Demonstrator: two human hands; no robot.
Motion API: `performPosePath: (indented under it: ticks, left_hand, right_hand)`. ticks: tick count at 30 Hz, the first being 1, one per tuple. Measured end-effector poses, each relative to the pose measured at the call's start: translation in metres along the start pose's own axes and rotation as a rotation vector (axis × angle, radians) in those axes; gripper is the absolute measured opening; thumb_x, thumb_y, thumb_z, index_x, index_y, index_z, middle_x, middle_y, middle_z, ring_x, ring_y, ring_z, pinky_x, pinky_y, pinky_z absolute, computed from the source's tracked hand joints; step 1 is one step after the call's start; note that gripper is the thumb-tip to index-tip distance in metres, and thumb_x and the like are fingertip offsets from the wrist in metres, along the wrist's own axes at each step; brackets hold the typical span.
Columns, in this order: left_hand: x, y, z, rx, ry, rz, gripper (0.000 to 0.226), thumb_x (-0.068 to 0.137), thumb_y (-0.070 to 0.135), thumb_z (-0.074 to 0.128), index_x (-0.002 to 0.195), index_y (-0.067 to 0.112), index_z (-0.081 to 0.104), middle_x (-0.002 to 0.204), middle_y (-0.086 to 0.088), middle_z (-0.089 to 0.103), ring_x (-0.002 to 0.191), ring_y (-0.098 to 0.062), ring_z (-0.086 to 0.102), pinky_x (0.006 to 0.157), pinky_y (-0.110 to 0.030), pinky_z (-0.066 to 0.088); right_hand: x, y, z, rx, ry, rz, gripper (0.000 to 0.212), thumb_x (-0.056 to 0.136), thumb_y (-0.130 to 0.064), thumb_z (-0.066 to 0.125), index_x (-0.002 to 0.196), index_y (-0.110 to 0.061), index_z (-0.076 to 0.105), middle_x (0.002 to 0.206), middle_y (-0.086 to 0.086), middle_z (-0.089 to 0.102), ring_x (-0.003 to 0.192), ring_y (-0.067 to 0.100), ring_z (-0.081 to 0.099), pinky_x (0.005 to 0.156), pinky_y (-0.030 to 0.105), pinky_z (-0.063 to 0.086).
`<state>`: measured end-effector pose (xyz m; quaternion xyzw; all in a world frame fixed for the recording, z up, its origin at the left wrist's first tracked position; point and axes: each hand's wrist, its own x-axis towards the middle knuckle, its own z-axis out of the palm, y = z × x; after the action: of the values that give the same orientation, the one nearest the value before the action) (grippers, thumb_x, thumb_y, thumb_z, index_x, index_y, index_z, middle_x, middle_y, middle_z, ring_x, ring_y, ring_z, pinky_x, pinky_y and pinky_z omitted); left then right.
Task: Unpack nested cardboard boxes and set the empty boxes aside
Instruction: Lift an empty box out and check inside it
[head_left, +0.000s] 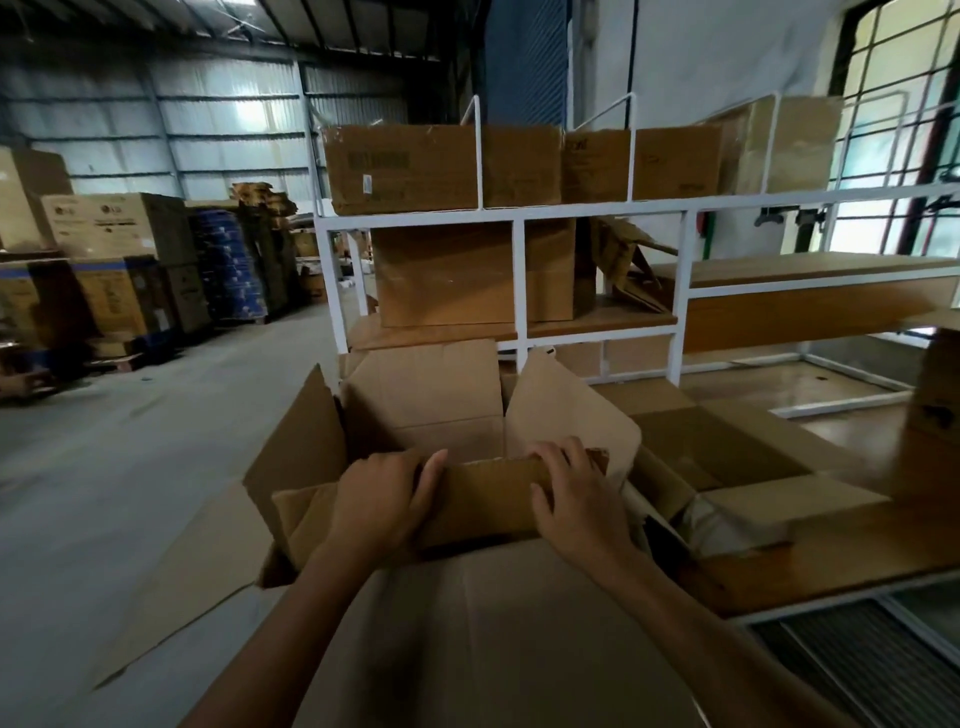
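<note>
Standing up at the left: the outer box's side flap (296, 441), leaning outward over the floor; gripping just right of it: the left hand (382, 506), fingers curled over the top edge of the inner box (488, 504), thumb pointing up at its near face; running left to right between the hands: the long axis of that inner box, sitting across the mouth of the outer box (467, 623) and partly risen above its near rim; clamping at the other end: the right hand (571, 493), fingers hooked over the same top edge, well apart from the left, each about equally near its own end; rising behind: the far flap (426, 384) and the right flap (566, 410), both open; lying further right on the wooden table (831, 561): another open box (727, 457); looking, as a judgement, like a straight upward lift, level at both ends to keep the inner box from jamming.
</note>
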<state>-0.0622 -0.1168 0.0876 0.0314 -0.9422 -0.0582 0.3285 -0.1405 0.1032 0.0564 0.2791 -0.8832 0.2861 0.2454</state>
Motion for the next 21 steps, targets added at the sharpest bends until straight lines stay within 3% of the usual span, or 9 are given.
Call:
performPosePath:
  ticks: [4, 7, 11, 15, 18, 21]
  left_hand:
    - [0.010, 0.039, 0.008, -0.147, 0.012, 0.065, 0.048, 0.097, 0.059, 0.021, 0.080, 0.029, 0.054, 0.072, 0.008, 0.057, 0.061, -0.006, 0.051, 0.058, -0.026, 0.041]
    - [0.012, 0.068, 0.009, -0.199, 0.051, 0.056, 0.050, 0.099, 0.056, 0.024, 0.102, 0.023, 0.061, 0.098, 0.002, 0.064, 0.087, -0.012, 0.056, 0.075, -0.035, 0.050]
    - [0.006, 0.120, 0.007, -0.312, 0.110, 0.038, 0.046, 0.101, 0.050, 0.034, 0.126, 0.020, 0.057, 0.130, -0.004, 0.059, 0.118, -0.018, 0.053, 0.091, -0.038, 0.049]
    - [-0.014, 0.190, 0.016, -0.468, 0.190, 0.007, 0.044, 0.101, 0.045, 0.038, 0.130, 0.018, 0.057, 0.131, -0.003, 0.059, 0.122, -0.017, 0.051, 0.091, -0.028, 0.040]
    - [-0.040, 0.251, 0.045, -0.640, 0.211, -0.050, 0.043, 0.101, 0.042, 0.040, 0.127, 0.014, 0.060, 0.123, -0.002, 0.063, 0.114, -0.019, 0.058, 0.090, -0.034, 0.048]
    - [-0.070, 0.321, 0.087, -0.853, 0.162, -0.176, 0.029, 0.101, 0.038, 0.043, 0.119, 0.025, 0.061, 0.113, 0.006, 0.063, 0.107, 0.000, 0.059, 0.086, -0.018, 0.047]
  right_hand:
    - [-0.002, -0.001, -0.015, 0.037, -0.008, 0.027, 0.041, 0.092, -0.034, 0.057, 0.132, -0.031, 0.046, 0.130, -0.008, 0.046, 0.106, 0.008, 0.052, 0.079, 0.020, 0.046]
    - [-0.013, 0.011, -0.035, 0.064, -0.004, 0.049, 0.045, 0.092, -0.035, 0.057, 0.136, -0.029, 0.045, 0.134, -0.006, 0.047, 0.108, 0.008, 0.053, 0.084, 0.026, 0.051]
    - [-0.036, 0.047, -0.076, 0.164, 0.020, 0.075, 0.049, 0.093, -0.031, 0.059, 0.139, -0.025, 0.045, 0.140, -0.002, 0.044, 0.114, 0.012, 0.052, 0.086, 0.028, 0.051]
    - [-0.077, 0.100, -0.122, 0.325, 0.060, 0.187, 0.049, 0.092, -0.032, 0.059, 0.139, -0.030, 0.043, 0.138, -0.005, 0.046, 0.108, 0.003, 0.054, 0.079, 0.021, 0.051]
    - [-0.122, 0.148, -0.154, 0.481, 0.089, 0.336, 0.048, 0.093, -0.030, 0.061, 0.138, -0.030, 0.046, 0.129, -0.004, 0.057, 0.097, -0.008, 0.057, 0.069, 0.008, 0.049]
    - [-0.172, 0.198, -0.180, 0.541, 0.065, 0.492, 0.046, 0.093, -0.029, 0.061, 0.137, -0.032, 0.047, 0.127, -0.012, 0.056, 0.100, -0.010, 0.057, 0.067, 0.003, 0.045]
